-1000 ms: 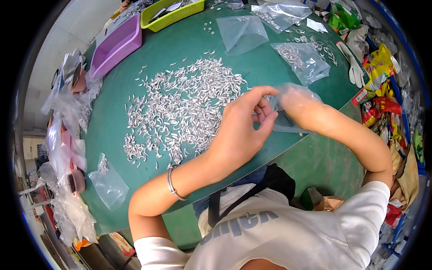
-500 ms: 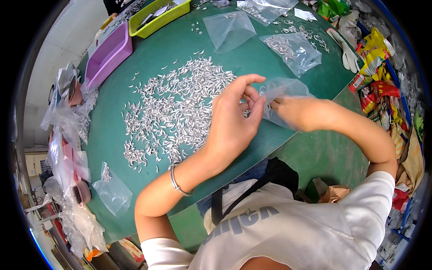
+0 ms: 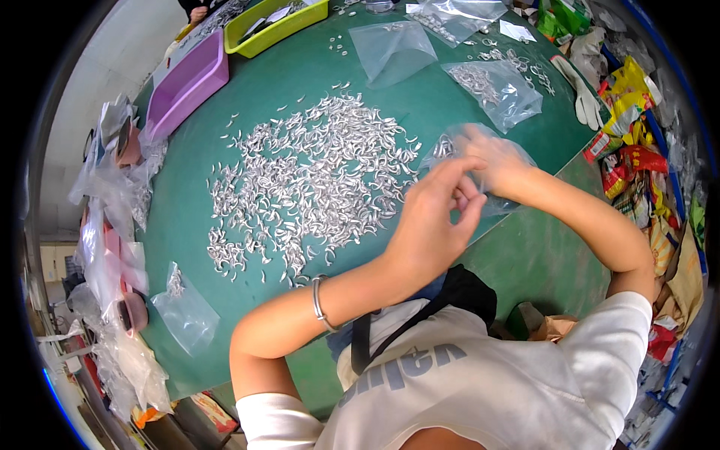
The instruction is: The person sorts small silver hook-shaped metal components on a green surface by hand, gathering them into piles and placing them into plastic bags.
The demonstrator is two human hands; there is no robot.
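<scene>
A wide heap of small curved silver metal parts (image 3: 307, 180) is spread over the green table (image 3: 300, 82). My right hand (image 3: 499, 161) grips a clear plastic bag (image 3: 450, 146) at the heap's right edge. My left hand (image 3: 435, 221) hovers just in front of the bag, with thumb and fingertips pinched together; whether any part sits between them is hidden. A silver bracelet (image 3: 319, 304) circles my left wrist.
Two clear bags with metal parts (image 3: 495, 90) (image 3: 394, 49) lie further back. A purple tray (image 3: 187, 82) and a yellow-green tray (image 3: 281, 26) stand at the far left. More plastic bags (image 3: 184, 315) line the left edge. A white glove (image 3: 581, 94) and colourful packets (image 3: 630, 150) lie right.
My hands and the bag have shifted slightly as the view moved closer. My left fingers have drawn back a little from the bag's mouth.
</scene>
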